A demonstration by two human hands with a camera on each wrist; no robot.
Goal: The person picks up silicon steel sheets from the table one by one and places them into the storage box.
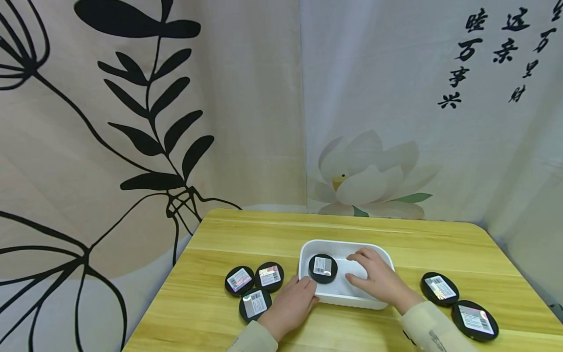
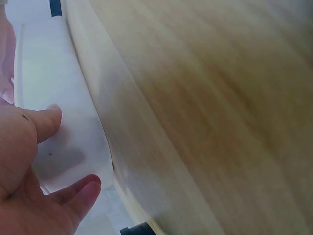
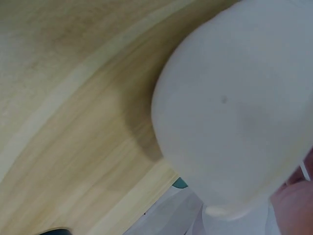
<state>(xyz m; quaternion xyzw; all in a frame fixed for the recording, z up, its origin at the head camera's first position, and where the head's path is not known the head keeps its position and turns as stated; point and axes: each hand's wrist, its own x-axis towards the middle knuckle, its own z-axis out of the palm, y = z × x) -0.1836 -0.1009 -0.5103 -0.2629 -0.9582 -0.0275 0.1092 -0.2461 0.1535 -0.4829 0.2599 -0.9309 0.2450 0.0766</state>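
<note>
A wooden bench (image 1: pixel 184 315) carries a white tray (image 1: pixel 349 300); the left hand (image 1: pixel 293 304) pinches its near-left corner; the right hand (image 1: pixel 379 276), grip spread and empty, is over it; black discs (image 1: pixel 323 270) lie one inside, three left, two right.

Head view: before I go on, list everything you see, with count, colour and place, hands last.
Table: one, yellow wood-grain, lower part of view
Tray: one, white, on table
Disc: one, black, labelled, inside tray, left end
Discs: three, black, labelled, left of tray
Discs: two, black, labelled, right of tray
Cloth: panel count unclear, pale, printed, behind table
Sleeves: two, beige, at wrists
Left hand: one, bare, holding tray's near-left corner
Right hand: one, bare, fingers inside tray
</note>
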